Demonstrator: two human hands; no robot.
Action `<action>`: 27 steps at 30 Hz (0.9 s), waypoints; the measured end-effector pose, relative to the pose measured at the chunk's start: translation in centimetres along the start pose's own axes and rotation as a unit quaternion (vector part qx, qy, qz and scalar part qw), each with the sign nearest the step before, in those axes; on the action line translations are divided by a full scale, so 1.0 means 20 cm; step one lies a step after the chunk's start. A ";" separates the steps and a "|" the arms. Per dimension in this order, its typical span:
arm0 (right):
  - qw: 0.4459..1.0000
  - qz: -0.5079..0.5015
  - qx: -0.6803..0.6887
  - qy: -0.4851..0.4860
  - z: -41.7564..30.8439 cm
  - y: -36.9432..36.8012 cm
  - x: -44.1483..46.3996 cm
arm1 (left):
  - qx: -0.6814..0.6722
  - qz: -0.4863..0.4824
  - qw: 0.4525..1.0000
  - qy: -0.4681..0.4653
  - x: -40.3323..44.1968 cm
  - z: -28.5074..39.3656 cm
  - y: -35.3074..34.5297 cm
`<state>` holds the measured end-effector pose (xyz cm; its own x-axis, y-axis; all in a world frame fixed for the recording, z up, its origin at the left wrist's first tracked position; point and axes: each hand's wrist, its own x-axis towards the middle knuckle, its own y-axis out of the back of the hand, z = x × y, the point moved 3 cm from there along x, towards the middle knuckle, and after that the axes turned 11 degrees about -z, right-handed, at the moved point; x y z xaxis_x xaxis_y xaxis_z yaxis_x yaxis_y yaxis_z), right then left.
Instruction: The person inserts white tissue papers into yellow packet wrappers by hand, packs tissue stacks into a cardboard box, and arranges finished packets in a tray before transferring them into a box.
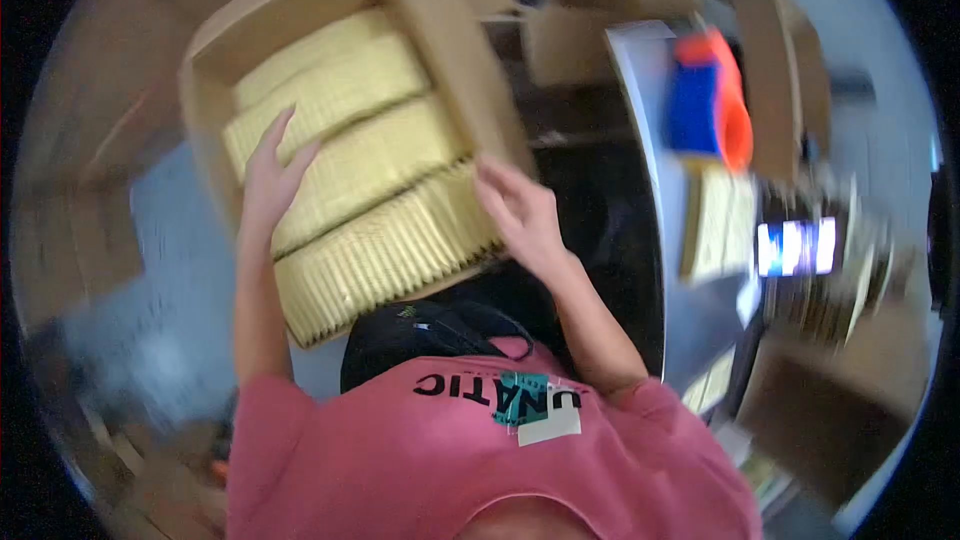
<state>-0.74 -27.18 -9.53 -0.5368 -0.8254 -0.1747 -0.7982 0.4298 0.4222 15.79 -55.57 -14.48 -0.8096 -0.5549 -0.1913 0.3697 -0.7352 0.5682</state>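
A large open cardboard box [440, 15] stands in front of me, tilted in the view. Rows of thin pale-yellow pieces [390, 260] fill it, packed side by side on edge; I cannot make out their exact kind. Over the left side of the rows, my left hand [272, 180] is spread with thumb and fingers apart and holds nothing. My right hand [522, 215] is at the box's right side, by the end of the nearest row. Its fingers are stretched out, and whether they touch the pieces is unclear through the blur.
Right of the box is a table [645, 120] with a blurred orange and blue object [710, 100] and a stack of yellow pieces [722, 225]. Beyond it glows a small screen [796, 247]. Another open carton [825, 410] sits at the lower right. More cardboard lies at the top and left.
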 end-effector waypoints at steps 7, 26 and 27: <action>0.773 0.365 0.202 -0.478 0.16 0.01 -1.93 | -0.110 -0.436 0.875 -0.181 -0.26 0.70 -0.71; 0.208 0.602 0.200 -0.744 -0.41 -2.59 -2.28 | 0.202 -0.841 0.151 -0.479 -1.37 1.98 -1.78; 0.089 0.711 0.270 -0.643 -0.49 -2.47 -2.25 | 0.185 -0.822 0.094 -0.531 -1.49 1.98 -1.83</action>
<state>65.54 -14.82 -13.74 0.4902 0.7800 -0.3890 0.6166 0.0051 0.7872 8.31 3.24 2.21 0.7040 0.6851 -0.1871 -0.5344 0.6846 0.4957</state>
